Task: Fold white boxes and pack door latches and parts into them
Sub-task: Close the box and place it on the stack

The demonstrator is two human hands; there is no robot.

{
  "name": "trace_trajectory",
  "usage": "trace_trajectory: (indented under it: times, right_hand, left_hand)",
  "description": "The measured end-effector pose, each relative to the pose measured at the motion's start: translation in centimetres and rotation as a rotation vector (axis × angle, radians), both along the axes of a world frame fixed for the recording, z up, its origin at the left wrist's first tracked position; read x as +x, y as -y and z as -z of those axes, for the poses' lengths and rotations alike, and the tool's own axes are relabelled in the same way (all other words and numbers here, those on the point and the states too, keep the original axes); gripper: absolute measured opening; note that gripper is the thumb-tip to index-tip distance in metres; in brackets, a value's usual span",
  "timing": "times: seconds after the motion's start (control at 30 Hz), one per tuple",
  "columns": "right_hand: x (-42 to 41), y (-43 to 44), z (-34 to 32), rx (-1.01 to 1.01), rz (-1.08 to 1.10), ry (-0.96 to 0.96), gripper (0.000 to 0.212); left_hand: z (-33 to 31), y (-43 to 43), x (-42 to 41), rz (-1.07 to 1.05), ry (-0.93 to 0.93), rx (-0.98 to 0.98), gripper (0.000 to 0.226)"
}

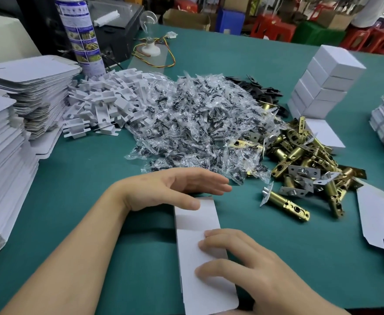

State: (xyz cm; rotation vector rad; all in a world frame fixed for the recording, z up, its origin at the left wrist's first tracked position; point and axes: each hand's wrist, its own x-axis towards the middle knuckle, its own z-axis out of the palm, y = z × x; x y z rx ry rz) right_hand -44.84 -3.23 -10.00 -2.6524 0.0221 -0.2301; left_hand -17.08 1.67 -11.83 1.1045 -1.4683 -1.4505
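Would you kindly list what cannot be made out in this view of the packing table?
Head view only:
- Box: contents, if any, hidden by its white top.
- Right hand: arm cut off by the bottom edge.
- Can: label too small; top cut off by upper edge.
- Bags: parts inside too small, blurred.
- Flat stack: cut off by the left edge.

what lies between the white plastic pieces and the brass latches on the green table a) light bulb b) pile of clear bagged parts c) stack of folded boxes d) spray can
b: the pile of clear bagged parts spreads across the middle, with the white plastic pieces on its left and the brass latches on its right.
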Motion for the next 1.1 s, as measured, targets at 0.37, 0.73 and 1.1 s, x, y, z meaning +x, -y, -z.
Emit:
trace_trajectory:
  times: [0.37,0.73,1.1]
  right_hand:
    - [1.2,1.2,-2.3,0.070,0.037,0.153,0.025]
    - [7.4,4.4,-5.6,0.480,0.310,0.211,0.016]
    - [10.4,7.3,-3.3,1.102,0.424,0.231,0.041]
  left_hand:
    - [-0.4,0.0,0.0,0.023,-0.009,-0.025,0.058]
    - [-1.4,-0.5,0.1,-0.164,-0.264,-0.118,0.070]
    - [-1.7,-0.4,-0.3,-0.284,-0.333,-0.151,0.059]
